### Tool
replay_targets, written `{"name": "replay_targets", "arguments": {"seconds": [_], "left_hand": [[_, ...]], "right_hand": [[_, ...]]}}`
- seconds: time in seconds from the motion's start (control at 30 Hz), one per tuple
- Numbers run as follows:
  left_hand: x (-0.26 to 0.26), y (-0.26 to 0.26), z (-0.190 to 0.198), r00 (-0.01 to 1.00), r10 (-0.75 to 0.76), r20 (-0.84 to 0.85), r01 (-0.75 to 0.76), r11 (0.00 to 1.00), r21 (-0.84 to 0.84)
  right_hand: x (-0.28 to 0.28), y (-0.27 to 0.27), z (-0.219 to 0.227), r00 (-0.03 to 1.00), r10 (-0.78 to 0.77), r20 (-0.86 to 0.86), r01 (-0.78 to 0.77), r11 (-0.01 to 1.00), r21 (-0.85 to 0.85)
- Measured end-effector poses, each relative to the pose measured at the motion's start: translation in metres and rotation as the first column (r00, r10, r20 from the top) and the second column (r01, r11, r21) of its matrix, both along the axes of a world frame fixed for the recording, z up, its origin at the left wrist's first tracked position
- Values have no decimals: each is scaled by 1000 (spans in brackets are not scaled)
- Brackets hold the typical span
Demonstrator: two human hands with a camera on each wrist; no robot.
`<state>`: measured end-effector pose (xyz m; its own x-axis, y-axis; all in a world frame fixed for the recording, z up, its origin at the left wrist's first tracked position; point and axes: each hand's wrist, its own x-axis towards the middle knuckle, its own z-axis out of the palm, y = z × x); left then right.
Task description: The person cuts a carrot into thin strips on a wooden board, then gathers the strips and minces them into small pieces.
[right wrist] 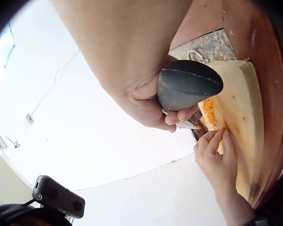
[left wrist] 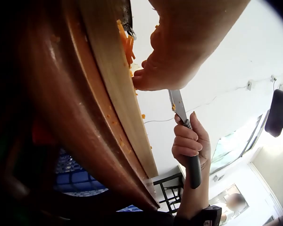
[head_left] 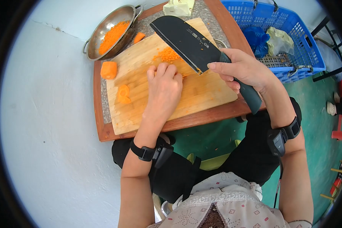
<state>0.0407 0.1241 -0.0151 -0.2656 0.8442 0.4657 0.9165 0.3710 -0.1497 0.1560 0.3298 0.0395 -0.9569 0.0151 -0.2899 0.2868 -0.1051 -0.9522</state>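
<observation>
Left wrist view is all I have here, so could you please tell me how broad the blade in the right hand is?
Observer: Broad. The head view shows the right hand gripping a cleaver with a wide, dark blade.
Operator: Thank you. Is there any carrot on the cutting board to the left of the left hand?
Observer: Yes, carrot slices lie on the cutting board, to the left of the left hand.
Operator: And could you tell me what the pan holds, please?
Observer: The pan, beyond the board's far left part, holds finely cut carrot.
</observation>
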Motion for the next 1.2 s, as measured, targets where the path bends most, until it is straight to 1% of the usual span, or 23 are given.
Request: {"name": "replay_targets", "arguments": {"seconds": [0.2, 0.4, 0.5, 0.6, 0.7, 0.8, 0.9, 1.0, 1.1, 1.2], "left_hand": [[-10, 5, -8, 995, -46, 93, 33, 991, 129], [-19, -1, -12, 980, -72, 186, 31, 975, 219], [-22, -7, 0, 972, -46, 230, -17, 964, 266], [-28, -16, 13, 946, -20, 322, -72, 959, 272], [-25, -12, 15, 972, 3, 234, -54, 976, 212], [-19, -1, -1, 991, 24, 133, -41, 991, 125], [-13, 1, -6, 996, 38, 78, -44, 996, 83], [-4, 0, -3, 995, 61, 76, -64, 997, 42], [2, 2, 2, 996, 65, 53, -67, 997, 47], [-4, 3, -6, 994, 93, 64, -95, 995, 32]], "right_hand": [[-2, -1, -5, 1000, 14, -5, -14, 1000, 9], [-2, 0, 0, 1000, 15, 16, -15, 1000, 2], [-1, 2, -1, 1000, 7, 13, -7, 1000, -4], [1, 2, 0, 1000, 2, 5, -2, 1000, 3], [0, 2, -1, 1000, 10, 7, -10, 1000, 7], [-2, -1, -2, 1000, 10, -3, -10, 1000, 16], [-2, -1, 0, 1000, 8, 14, -8, 999, 43], [-1, 1, -2, 1000, 10, 7, -10, 1000, 26], [0, 2, -2, 1000, -2, -10, 2, 999, 45], [1, 2, -3, 1000, 1, -15, 0, 1000, 28]]}}
